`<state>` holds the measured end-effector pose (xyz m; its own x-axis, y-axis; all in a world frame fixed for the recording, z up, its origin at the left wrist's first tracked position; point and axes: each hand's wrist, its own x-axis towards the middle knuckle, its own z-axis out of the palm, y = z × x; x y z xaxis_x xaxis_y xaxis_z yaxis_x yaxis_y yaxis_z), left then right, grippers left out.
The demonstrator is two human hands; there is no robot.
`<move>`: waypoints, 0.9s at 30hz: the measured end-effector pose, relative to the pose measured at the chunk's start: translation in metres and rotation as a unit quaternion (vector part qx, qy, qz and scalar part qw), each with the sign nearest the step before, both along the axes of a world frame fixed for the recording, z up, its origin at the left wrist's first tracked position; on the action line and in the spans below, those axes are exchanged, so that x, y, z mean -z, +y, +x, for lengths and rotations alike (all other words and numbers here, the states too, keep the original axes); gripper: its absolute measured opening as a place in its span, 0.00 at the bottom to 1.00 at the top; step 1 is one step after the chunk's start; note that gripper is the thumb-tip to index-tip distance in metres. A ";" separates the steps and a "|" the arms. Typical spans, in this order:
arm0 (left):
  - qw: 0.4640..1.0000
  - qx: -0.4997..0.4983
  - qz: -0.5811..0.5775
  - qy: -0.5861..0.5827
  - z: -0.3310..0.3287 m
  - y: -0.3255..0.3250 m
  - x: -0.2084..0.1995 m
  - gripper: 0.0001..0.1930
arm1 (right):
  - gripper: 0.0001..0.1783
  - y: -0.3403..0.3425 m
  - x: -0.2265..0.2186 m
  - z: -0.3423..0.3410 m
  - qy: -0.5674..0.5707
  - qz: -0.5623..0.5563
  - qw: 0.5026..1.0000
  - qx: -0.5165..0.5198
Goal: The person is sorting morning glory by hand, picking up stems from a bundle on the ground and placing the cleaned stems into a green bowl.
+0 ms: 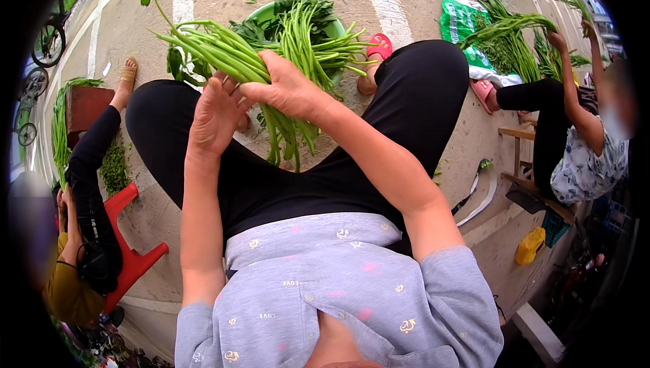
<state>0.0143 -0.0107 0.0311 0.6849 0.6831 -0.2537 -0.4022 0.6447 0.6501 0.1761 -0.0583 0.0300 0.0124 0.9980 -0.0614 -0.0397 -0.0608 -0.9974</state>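
Observation:
My right hand (291, 89) is closed round a bundle of long green vegetable stems (220, 46), held slanting above my lap. Its thicker ends fan out to the upper left, one with a small leaf; the rest hangs down between my knees. Close beside it, my left hand (211, 119) has its palm turned up and its fingers loosely apart, the tips near the stems and the right fingers. Beyond the bundle more leafy stems (305, 33) lie across a light green basin (263, 13), spilling over its right rim.
At left, a person sits near a red plastic stool (128, 253) and a reddish-brown box (87, 107) with greens. At right, another person holds up long greens (508, 28) beside a green and white sack (460, 21). A yellow container (530, 246) lies on the paved ground.

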 end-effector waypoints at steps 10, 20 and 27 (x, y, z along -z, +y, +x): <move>0.986 -0.046 -0.037 0.155 -0.017 0.015 0.030 0.21 | 0.19 0.000 -0.031 0.066 0.162 0.093 0.962 0.199; 0.983 -0.039 -0.049 0.173 -0.014 0.016 0.031 0.20 | 0.13 -0.031 -0.079 0.183 0.408 0.143 0.866 0.249; 0.985 -0.022 -0.047 0.167 -0.017 0.016 0.030 0.20 | 0.17 -0.141 -0.120 0.357 0.264 0.097 0.907 0.313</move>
<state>-0.0030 0.0051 0.0008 0.5224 0.6732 -0.5233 -0.2057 0.6952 0.6888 0.5334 -0.1992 0.1501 0.6000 0.7986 -0.0469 -0.4805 0.3129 -0.8193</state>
